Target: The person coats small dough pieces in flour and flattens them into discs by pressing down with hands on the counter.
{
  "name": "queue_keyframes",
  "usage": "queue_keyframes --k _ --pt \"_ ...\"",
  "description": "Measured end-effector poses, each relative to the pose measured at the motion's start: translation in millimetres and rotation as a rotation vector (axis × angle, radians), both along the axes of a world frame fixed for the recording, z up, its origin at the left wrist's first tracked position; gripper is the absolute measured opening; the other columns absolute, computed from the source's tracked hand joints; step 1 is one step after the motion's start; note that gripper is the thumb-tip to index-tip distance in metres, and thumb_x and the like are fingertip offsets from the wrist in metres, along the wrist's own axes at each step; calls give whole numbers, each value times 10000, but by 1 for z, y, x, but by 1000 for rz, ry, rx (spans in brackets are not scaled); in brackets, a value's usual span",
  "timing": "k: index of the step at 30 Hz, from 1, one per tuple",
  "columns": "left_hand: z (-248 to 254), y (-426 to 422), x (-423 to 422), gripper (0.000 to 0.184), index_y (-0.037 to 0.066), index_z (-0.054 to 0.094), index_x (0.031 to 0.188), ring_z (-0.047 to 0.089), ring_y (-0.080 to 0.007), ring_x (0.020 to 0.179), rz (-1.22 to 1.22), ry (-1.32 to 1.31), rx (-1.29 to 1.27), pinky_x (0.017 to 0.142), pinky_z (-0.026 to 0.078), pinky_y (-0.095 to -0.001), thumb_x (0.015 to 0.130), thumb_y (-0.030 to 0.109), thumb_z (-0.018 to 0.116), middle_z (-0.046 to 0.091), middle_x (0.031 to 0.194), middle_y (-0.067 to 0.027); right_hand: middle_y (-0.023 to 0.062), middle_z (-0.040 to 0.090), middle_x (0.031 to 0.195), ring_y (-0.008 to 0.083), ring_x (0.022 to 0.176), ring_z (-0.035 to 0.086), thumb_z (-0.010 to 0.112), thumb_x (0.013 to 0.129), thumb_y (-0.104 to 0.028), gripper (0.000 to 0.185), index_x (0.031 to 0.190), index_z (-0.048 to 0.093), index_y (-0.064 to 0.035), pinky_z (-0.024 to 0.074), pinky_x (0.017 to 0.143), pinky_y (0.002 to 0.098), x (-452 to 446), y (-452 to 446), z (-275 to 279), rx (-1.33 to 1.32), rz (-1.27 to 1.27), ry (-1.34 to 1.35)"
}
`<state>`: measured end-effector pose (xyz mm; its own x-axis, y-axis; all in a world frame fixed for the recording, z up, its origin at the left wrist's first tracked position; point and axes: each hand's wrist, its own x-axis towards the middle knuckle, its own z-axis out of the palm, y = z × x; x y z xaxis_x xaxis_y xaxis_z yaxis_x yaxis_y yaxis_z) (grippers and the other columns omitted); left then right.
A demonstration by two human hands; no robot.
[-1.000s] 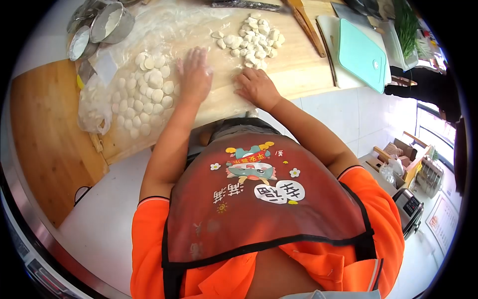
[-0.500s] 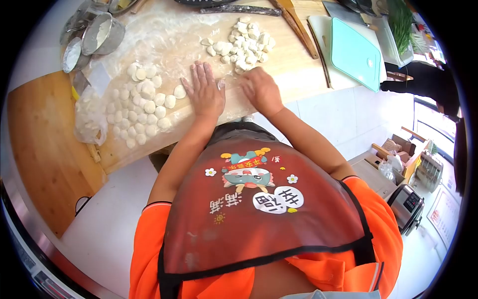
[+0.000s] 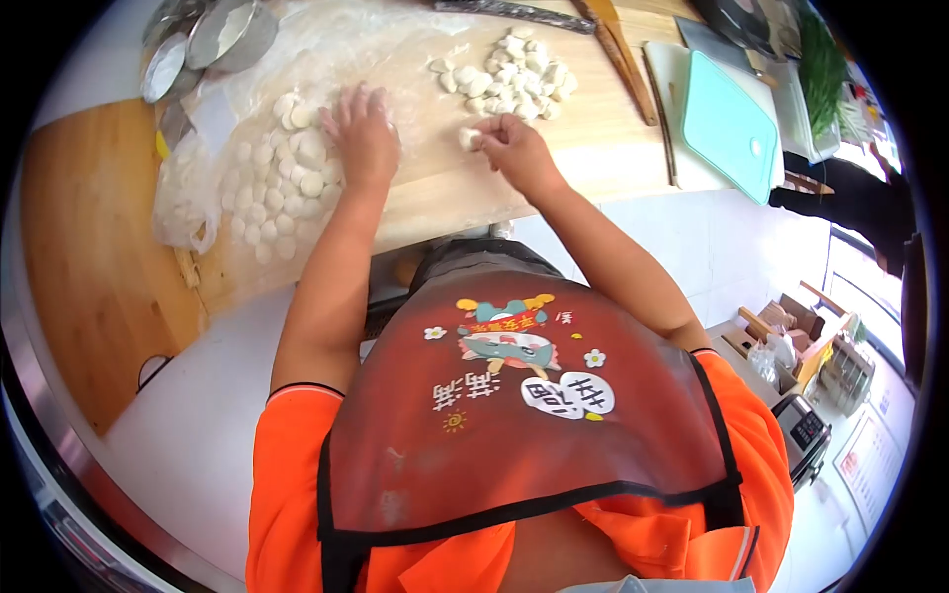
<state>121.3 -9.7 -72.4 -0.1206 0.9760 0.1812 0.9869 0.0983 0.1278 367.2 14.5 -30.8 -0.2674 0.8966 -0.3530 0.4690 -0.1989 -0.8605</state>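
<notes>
Flattened dough rounds lie in a group on the floury left side of the wooden table. At their right edge my left hand lies palm down with its fingers spread; whatever is under the palm is hidden. A small pale dough piece is pinched between the thumb and fingers of my right hand, just above the table. Behind that hand is a heap of small floured dough pieces.
A rolling pin and wooden sticks lie behind the heap. To the right is a mint-green board on a white one. Metal bowls and a plastic bag are at the left. A person in black stands far right.
My left hand has moved left to the edge of the flattened rounds. My right hand has come away from the heap, and a dough piece now shows in its fingers. The view has shifted slightly.
</notes>
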Motion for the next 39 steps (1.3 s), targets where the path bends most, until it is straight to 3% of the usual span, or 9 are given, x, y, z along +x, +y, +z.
queue_keyframes --k 6,9,12,16,19,23,28,31,39 --pt "15 -21 -16 434 118 678 1329 388 -332 1488 45 -179 136 1250 162 -637 894 117 672 567 1486 -93 194 721 998 391 909 714 680 967 -357 331 1044 653 -36 561 823 483 -12 -32 13 174 277 -505" --pt "11 -38 -12 434 135 668 1343 385 -320 1497 63 -215 147 1245 166 -628 909 127 651 567 1491 -88 170 677 1050 393 949 694 670 956 -319 295 1102 626 -67 560 825 492 3 -32 -5 459 269 -458" --pt "12 -41 -9 447 142 648 1367 386 -321 1499 61 -270 153 1243 172 -617 920 135 640 559 1503 -88 154 622 1053 386 982 664 646 950 -270 264 1118 596 -73 550 833 495 7 -29 -10 688 468 -277" --pt "15 -41 1 444 136 634 1382 394 -333 1491 26 -318 147 1244 182 -606 939 157 627 539 1524 -99 123 596 974 325 929 644 620 920 -201 165 1024 601 -75 532 814 451 -1 -32 -29 838 549 -292" --pt "15 -36 20 464 63 601 1396 375 -389 1494 -23 -362 113 1244 202 -601 948 179 633 516 1521 -173 97 580 925 267 850 625 612 873 -165 89 931 596 -98 506 761 392 -15 -42 -24 1041 626 -336" --pt "2 -25 75 674 10 386 1574 236 -371 1579 65 -376 -24 1266 79 -635 1032 385 527 353 1658 -205 89 591 926 277 867 631 664 852 -188 134 949 618 -108 514 765 402 -14 -55 -14 925 498 -378" --pt "-8 -33 101 738 23 363 1595 183 -362 1596 16 -99 -82 1246 79 -678 1023 461 524 274 1690 -210 121 643 1103 371 941 664 741 862 -111 298 1152 669 -103 564 790 458 39 -32 6 694 169 -382" --pt "4 -21 98 740 44 355 1600 178 -358 1597 -38 -58 -96 1235 89 -693 1017 457 549 275 1690 -199 124 639 1094 381 943 662 744 888 -141 312 1185 658 -98 565 779 466 44 -13 7 682 80 -420" --pt "-5 -4 84 704 112 360 1617 171 -332 1601 -130 13 -138 1243 120 -682 1035 479 511 262 1705 -161 140 626 1072 344 953 662 731 869 -225 310 1138 637 -102 561 819 455 51 -11 -15 660 319 -488"
